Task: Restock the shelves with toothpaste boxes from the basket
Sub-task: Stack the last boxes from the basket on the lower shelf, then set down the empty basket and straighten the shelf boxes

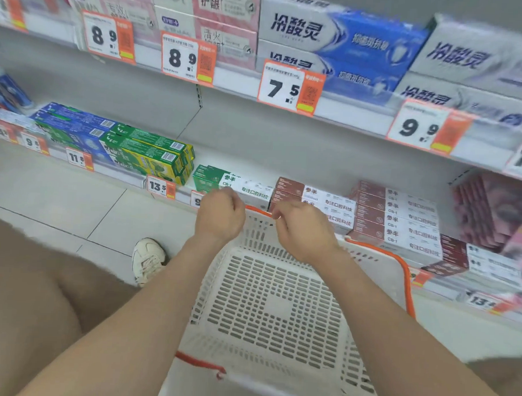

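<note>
Left hand [220,218] and right hand [304,231] are both sitting at the far edge of the white perforated plastic basket with the orange rim [405,274], fingers curled under on each. The backs of the hands are blocking the view, so I can't tell if they're gripping the rim, pinching something small or holding nothing; no carton is showing in either. The basket is lying in front of the person with its far edge close to the front of the white bottom shelf [255,155], and it's showing only bare slotted floor, no toothpaste boxes. All the stock in view is sitting on the shelf: the green-and-white toothpaste box [211,177] just behind the left hand, the brown-and-white toothpaste boxes [313,198] just behind the right, and a taller stack of brown-and-white cartons [398,217] further right. I'm reading this as the tail end, probably squaring up the front row. Doing it well means pushing each carton flush with its neighbours, printed face forward, front edges lining up with the shelf lip, each variant over its own tag. Green-and-white ones shouldn't be drifting over the white-and-orange 13.5 price tag [161,188] under the green-and-yellow boxes [154,155]. Risks: wrists catching the basket rim, or nudging the tall stack sideways.
</note>
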A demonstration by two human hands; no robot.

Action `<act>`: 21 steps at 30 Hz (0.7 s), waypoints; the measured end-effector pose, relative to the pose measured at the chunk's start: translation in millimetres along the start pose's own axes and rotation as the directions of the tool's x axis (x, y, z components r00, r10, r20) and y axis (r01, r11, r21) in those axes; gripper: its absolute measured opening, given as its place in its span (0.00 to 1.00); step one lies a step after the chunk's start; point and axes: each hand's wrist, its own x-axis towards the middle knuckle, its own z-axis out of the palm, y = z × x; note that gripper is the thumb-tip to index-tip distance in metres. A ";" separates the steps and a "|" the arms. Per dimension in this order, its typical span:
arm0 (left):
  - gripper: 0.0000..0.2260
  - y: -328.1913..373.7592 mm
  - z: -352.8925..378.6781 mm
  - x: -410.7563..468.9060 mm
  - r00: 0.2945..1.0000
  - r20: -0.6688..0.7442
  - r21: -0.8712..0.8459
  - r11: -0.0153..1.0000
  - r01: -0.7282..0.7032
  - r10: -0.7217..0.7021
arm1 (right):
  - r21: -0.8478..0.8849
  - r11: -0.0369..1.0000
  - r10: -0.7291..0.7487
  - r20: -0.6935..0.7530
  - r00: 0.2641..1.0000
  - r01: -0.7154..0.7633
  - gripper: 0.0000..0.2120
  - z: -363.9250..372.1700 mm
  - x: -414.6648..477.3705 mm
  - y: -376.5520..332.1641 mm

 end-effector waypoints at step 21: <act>0.24 15.2 47.9 -168.2 0.970 0.071 0.344 0.918 0.196 -0.234 | 0.037 0.854 0.520 -0.083 0.850 -0.519 0.10 15.8 -197.0 75.4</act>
